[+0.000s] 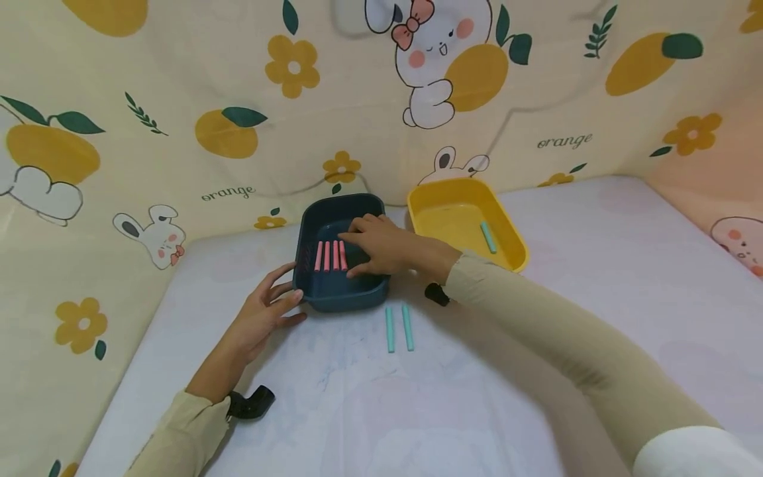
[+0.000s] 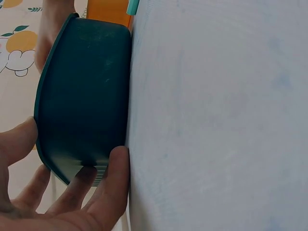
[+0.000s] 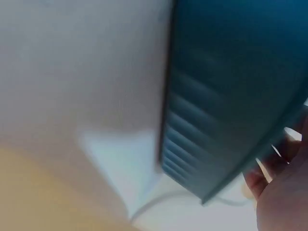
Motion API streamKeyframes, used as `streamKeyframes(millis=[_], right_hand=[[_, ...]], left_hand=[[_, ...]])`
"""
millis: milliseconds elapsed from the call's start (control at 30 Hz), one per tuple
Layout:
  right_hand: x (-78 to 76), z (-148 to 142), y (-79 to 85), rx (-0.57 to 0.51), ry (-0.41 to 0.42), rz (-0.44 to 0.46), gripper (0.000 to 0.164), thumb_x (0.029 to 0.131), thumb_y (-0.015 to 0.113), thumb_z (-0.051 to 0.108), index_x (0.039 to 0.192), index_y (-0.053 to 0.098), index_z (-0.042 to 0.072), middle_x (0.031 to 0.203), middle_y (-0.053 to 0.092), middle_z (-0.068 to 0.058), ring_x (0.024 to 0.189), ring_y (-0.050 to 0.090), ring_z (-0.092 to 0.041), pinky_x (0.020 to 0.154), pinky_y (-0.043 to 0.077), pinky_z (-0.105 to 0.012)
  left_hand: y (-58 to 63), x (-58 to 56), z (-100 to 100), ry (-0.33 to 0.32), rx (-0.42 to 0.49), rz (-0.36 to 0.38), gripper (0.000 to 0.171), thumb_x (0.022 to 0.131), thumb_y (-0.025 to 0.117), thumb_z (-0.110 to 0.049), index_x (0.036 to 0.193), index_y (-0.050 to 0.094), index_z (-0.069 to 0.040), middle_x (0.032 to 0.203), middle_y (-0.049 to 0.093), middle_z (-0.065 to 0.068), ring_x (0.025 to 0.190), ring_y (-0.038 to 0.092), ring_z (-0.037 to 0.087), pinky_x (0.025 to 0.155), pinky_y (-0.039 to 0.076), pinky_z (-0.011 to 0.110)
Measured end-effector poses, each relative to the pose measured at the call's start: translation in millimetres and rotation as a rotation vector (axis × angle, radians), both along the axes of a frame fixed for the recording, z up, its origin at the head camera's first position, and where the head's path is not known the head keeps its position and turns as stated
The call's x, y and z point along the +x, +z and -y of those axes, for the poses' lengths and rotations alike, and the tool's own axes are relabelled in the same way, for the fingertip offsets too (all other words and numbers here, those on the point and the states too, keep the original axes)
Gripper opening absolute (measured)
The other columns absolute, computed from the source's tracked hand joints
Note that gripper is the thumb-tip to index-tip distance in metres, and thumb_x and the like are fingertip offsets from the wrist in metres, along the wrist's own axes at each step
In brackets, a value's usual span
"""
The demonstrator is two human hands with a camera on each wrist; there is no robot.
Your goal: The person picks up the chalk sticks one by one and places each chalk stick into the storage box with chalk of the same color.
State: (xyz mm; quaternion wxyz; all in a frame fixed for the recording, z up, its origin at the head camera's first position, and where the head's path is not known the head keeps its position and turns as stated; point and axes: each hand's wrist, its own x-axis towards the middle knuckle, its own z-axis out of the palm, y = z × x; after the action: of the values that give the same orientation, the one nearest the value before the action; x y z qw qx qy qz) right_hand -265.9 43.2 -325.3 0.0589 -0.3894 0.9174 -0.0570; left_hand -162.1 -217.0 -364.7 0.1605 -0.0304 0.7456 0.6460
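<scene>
Arranging the pink sticks (image 1: 336, 255) inside the blue tray (image 1: 348, 304) seems our step, with our left hand (image 1: 269, 308) spread against its side and our right hand (image 1: 383, 246) reaching in, whether holding something we cannot tell, so the next move probably needs gentle touch.

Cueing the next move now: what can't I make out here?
Head view: whether the right hand's grip holds anything; its back hides the palm and part of the dark blue tray.
Left wrist view: the tray's wall hides the pink chalk sticks; the top edge cuts off a teal chalk stick.
Right wrist view: the tray's wall hides the fingertips; blur obscures what the yellowish patch is.
</scene>
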Motion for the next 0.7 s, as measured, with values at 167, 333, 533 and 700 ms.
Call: streamKeyframes(millis=[167, 333, 533, 700], right_hand=[[31.6, -34.3, 9.3, -0.078, -0.051, 0.019, 0.084, 0.088, 0.065, 0.061, 0.155, 0.036, 0.020, 0.144, 0.046, -0.005, 0.133, 0.038, -0.024, 0.120, 0.031, -0.047], [58.6, -70.4, 15.4, -0.140, -0.120, 0.040, 0.085, 0.087, 0.069, 0.058, 0.156, 0.035, 0.021, 0.146, 0.046, -0.007, 0.134, 0.039, -0.026, 0.118, 0.033, -0.048], [80.7, -106.5, 13.8, -0.202, -0.167, 0.030, 0.084, 0.084, 0.074, 0.053, 0.154, 0.039, 0.021, 0.142, 0.048, -0.007, 0.130, 0.041, -0.027, 0.111, 0.040, -0.047], [91.8, -133.4, 11.9, -0.271, -0.175, 0.010, 0.081, 0.085, 0.077, 0.046, 0.152, 0.043, 0.016, 0.139, 0.050, -0.009, 0.127, 0.043, -0.028, 0.106, 0.042, -0.047]], left_hand=[[-2.1, -2.0, -1.7, 0.010, -0.021, -0.004, 0.067, 0.100, 0.060, -0.021, 0.157, 0.025, -0.031, 0.158, 0.033, 0.016, 0.133, 0.048, 0.033, 0.104, 0.051, 0.050], [-1.1, -2.1, -3.5, 0.012, -0.030, 0.001, 0.066, 0.101, 0.058, -0.018, 0.157, 0.024, -0.031, 0.158, 0.033, 0.016, 0.133, 0.048, 0.033, 0.103, 0.051, 0.050], [0.1, 0.2, -3.0, 0.014, -0.022, -0.003, 0.067, 0.101, 0.058, -0.019, 0.157, 0.024, -0.031, 0.158, 0.032, 0.017, 0.133, 0.048, 0.033, 0.105, 0.050, 0.050], [-0.1, 1.3, -1.9, 0.015, -0.016, 0.000, 0.067, 0.101, 0.059, -0.020, 0.157, 0.024, -0.031, 0.158, 0.031, 0.017, 0.131, 0.049, 0.032, 0.104, 0.050, 0.049]])
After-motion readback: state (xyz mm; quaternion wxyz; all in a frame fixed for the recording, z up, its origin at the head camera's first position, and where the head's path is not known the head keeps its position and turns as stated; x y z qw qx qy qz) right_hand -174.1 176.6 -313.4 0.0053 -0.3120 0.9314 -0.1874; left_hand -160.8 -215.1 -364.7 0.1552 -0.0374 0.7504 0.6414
